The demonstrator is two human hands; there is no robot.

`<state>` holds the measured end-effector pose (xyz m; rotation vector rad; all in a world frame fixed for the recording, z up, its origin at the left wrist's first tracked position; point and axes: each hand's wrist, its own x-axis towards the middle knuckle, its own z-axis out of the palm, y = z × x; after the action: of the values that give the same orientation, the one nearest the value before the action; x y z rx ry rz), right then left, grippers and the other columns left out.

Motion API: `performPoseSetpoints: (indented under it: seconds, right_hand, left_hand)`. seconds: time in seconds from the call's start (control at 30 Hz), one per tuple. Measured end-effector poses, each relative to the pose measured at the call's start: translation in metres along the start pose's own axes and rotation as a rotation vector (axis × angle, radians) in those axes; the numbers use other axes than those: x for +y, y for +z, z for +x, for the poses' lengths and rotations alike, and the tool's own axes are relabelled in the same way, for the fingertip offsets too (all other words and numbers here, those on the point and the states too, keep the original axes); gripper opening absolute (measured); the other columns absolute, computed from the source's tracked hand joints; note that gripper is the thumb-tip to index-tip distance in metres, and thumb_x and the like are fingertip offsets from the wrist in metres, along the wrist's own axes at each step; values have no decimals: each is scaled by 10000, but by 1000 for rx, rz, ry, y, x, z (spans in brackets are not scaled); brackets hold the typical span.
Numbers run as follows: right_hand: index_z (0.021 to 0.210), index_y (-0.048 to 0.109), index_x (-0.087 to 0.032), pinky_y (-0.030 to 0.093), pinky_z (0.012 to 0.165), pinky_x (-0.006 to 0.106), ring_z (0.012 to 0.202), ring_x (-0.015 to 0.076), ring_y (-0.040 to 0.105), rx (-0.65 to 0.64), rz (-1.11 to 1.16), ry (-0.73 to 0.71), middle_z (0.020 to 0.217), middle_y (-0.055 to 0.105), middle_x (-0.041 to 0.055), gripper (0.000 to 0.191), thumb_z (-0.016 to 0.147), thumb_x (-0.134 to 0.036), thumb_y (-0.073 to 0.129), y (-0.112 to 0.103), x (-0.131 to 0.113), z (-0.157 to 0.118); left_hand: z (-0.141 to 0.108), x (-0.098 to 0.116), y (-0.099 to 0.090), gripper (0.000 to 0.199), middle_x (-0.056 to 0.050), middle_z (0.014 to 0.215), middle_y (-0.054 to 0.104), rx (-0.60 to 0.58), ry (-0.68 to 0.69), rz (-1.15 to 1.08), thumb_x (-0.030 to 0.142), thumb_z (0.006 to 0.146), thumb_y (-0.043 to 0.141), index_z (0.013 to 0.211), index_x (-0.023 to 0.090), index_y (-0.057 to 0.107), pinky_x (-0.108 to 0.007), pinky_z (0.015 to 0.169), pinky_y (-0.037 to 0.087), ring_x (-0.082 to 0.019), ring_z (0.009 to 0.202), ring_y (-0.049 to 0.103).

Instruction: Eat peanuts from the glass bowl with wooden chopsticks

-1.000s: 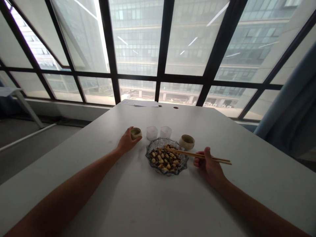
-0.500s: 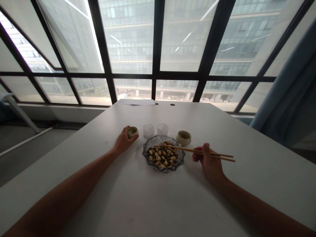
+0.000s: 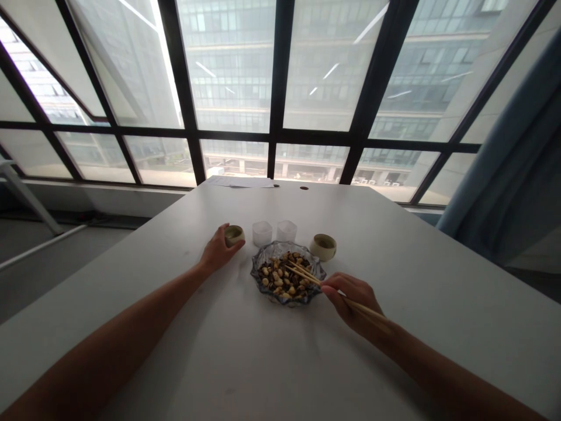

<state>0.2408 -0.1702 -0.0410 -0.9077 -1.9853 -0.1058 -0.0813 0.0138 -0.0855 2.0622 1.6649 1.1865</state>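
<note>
My left hand point(image 3: 220, 250) is wrapped round the side of a small greenish cup point(image 3: 234, 235) standing on the table. In my right hand point(image 3: 354, 298) is a pair of chopsticks point(image 3: 308, 275), their tips down among the nuts in a scalloped glass bowl point(image 3: 255, 273). Peanuts point(image 3: 279, 274) and dark seeds lie mixed inside that bowl. A second greenish cup point(image 3: 323, 248) stands just behind and right of the bowl. Behind the bowl are two clear plastic containers, one on the left point(image 3: 262, 233) and one on the right point(image 3: 286, 231).
The white table point(image 3: 245, 362) stretches away toward large framed windows. Sheets of paper point(image 3: 241, 182) lie at its far edge, near two round holes. A blue curtain point(image 3: 504, 175) hangs at the right, and a white metal frame point(image 3: 33, 196) stands at the left.
My right hand has turned and come closer to the bowl. The chopsticks now slant down into the nuts instead of lying nearly level over the rim. My left hand stays on the cup.
</note>
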Motion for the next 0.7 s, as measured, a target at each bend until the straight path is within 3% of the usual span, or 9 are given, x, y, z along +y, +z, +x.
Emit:
performPoseSetpoints:
  seconds: [0.33, 0.7]
  right_hand:
    - [837, 679, -212, 516, 552, 245, 602, 151, 655, 18, 25, -20, 719, 682, 48, 338, 990, -472, 524, 4, 9, -1]
    - [855, 712, -212, 514, 546, 230, 585, 144, 675, -40, 84, 10, 724, 723, 43, 248, 968, -395, 588, 13, 8, 5]
  left_hand:
    - [-2, 3, -1, 740, -159, 1312, 638, 3, 2, 23, 507, 787, 713, 1394, 183, 441, -446, 1010, 503, -294, 1161, 646]
    - [-1, 4, 0, 735, -160, 1328, 628, 9, 9, 19, 517, 786, 708, 1389, 189, 446, -455, 1012, 497, -300, 1170, 640]
